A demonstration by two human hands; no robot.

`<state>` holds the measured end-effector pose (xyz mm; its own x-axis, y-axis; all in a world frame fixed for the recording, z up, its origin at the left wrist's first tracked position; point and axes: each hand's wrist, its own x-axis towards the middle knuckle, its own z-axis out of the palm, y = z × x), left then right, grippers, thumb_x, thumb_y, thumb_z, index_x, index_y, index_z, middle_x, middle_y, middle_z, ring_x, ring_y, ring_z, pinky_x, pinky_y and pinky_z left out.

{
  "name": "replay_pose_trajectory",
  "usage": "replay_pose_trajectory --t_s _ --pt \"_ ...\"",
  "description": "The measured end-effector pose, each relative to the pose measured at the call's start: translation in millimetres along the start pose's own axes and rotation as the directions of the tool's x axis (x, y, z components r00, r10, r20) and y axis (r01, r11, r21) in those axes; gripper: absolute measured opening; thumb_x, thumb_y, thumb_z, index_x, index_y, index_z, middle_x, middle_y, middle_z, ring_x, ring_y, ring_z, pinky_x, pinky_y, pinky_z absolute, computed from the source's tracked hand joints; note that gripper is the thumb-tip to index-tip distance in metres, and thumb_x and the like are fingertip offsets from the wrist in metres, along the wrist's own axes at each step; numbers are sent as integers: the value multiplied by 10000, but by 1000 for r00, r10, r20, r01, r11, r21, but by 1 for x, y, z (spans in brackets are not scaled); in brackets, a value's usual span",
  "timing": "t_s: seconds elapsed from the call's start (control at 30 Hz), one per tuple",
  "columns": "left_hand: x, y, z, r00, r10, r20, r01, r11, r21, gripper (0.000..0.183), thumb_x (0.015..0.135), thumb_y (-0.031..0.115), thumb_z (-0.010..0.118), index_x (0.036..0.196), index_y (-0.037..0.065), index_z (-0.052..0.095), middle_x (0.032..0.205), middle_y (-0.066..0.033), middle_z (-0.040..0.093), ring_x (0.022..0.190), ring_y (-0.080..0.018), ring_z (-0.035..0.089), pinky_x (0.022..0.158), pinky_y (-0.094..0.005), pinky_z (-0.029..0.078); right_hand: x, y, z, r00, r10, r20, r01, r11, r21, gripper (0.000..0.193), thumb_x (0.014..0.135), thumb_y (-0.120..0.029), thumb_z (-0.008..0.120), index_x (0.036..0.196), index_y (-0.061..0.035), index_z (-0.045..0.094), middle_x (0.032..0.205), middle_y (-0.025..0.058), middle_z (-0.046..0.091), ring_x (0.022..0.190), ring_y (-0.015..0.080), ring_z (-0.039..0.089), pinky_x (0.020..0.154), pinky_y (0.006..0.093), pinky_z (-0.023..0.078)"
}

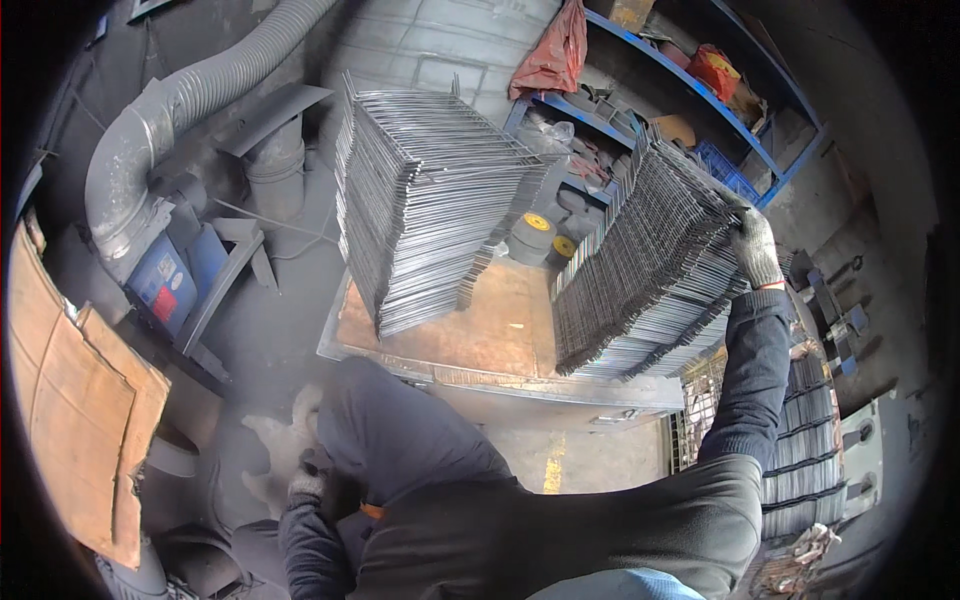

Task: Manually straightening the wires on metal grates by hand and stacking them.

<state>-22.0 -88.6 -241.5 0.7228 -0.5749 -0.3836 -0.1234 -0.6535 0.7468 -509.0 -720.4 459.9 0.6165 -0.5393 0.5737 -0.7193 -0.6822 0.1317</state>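
Observation:
My right hand (757,251), in a pale knit glove, reaches up to the top far corner of the right-hand stack of dark metal wire frames (645,265). Its fingers curl over the edge of an upper frame. Down at the lower left, beside my bent knee, is my left hand (308,478), also gloved, with darkened fingers. Shadow blurs those fingers, so their grip is unclear. Near it is a pale grey shape (272,450) that I cannot make out. A second tall stack of wire frames (435,215) stands on the left part of the workbench (450,355).
Behind the stacks sit round drums with yellow tops (537,228). Blue shelving (690,85) holds bags and parts. At the left are a ribbed duct (240,70), a blue machine (170,285) and cardboard (85,390). More stacked frames (800,440) stand at the right.

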Motion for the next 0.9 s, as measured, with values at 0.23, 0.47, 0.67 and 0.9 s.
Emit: replay_pose_trajectory --t_s 0.23,0.47,0.67,0.9 --pt "-7 3 -2 995 -87 38 79 980 182 606 930 345 778 1456 90 624 1248 -209 765 1187 -392 714 1031 -452 548 5 -35 -16 998 -8 67 6 1000 26 609 849 102 628 1437 -52 659 1413 208 697 1350 379 643 1147 430 503" --pt "0 -7 2 994 -112 2 110 983 145 553 929 369 784 1362 40 682 1230 -201 773 1169 -400 720 1023 -448 554 20 -59 -46 967 54 250 -79 993 91 684 766 58 762 1434 -47 659 1347 144 746 1286 278 688 1111 381 518" --pt "3 1 0 996 -68 -52 79 961 265 482 923 388 799 1223 23 701 1177 -206 778 1136 -394 727 992 -468 559 43 -66 -74 884 191 426 -205 979 -13 740 747 -40 770 1475 -64 636 1403 169 722 1334 298 666 1155 384 504" --pt "2 -5 -3 991 -88 98 68 979 192 664 954 346 736 1560 143 556 1291 -192 755 1228 -387 702 1059 -463 540 43 -45 -82 837 177 518 -240 969 57 925 692 -192 931 1537 -60 579 1493 151 665 1392 307 614 1212 426 464"
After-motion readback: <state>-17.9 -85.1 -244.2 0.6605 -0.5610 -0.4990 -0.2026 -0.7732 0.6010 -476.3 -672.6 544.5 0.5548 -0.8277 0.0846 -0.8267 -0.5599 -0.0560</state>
